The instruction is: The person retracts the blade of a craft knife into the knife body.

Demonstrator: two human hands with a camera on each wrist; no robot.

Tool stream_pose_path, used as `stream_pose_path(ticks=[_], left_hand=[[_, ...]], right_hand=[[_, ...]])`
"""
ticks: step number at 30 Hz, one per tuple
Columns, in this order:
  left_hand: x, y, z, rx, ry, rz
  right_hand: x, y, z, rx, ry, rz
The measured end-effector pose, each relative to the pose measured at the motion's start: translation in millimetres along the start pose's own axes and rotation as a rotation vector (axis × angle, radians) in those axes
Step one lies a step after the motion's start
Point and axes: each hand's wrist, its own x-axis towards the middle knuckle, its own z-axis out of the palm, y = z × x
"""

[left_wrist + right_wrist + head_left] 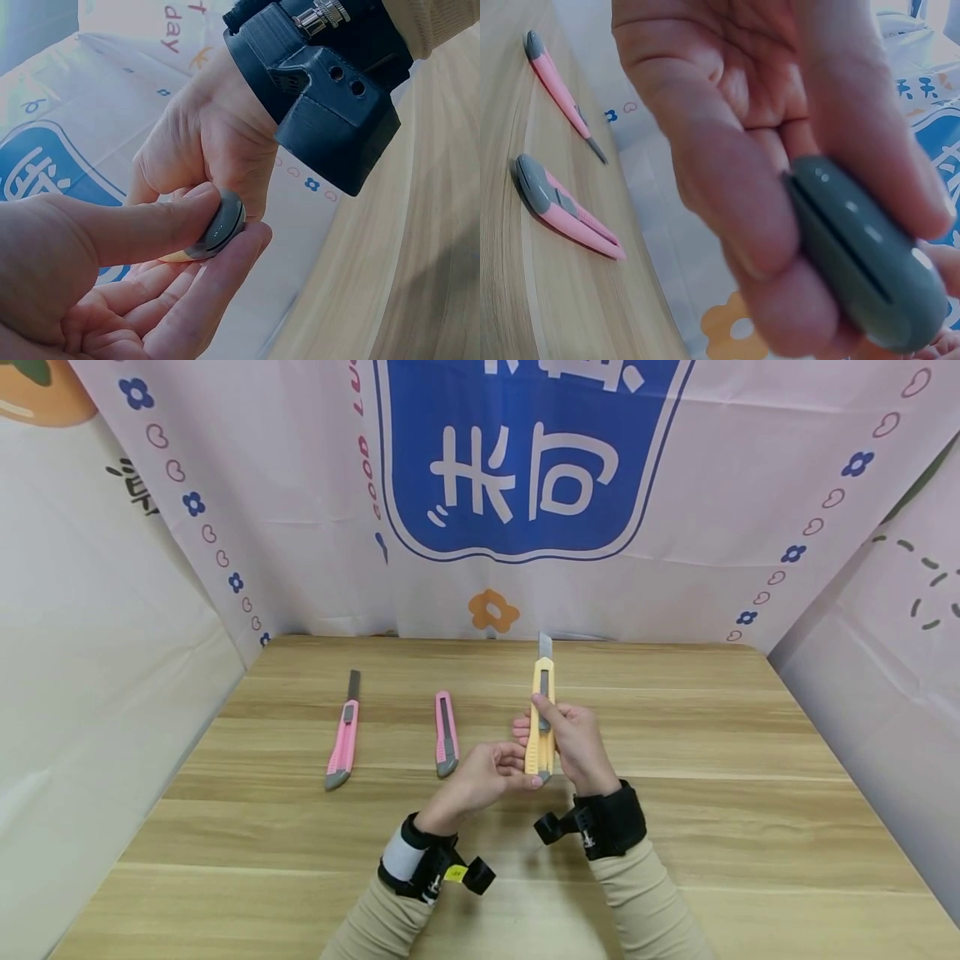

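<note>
Yellow cutter (535, 743) up over the table (712, 735), blade (545, 646) toward twelve o'clock; left hand's (483, 774) fingers pinch its grey end (226, 220), right hand (581, 745) grips its body: blade-sliding, seemingly, calling for steady pressure next.

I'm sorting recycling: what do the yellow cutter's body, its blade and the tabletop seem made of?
Yellow cutter's body: probably moulded plastic, smooth-looking, with even opaque colour. Blade: likely metal, thin, flat and grey. Tabletop: satiny wood or wood-look laminate; grain shows, but not which.
</note>
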Motion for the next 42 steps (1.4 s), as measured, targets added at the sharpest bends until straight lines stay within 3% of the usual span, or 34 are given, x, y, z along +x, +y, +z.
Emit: stream_pose_path(ticks=[29,42], left_hand=[[0.4,0.1,-1.2,-0.035,0.002,-0.015],[-1.8,0.1,-0.1,-0.059,0.003,-0.021]], right_hand=[[-0.1,0.9,-2.8,0.037,-0.07,-0.021],[-1.7,-0.9,-3.4,0.026,-0.058,-0.001]])
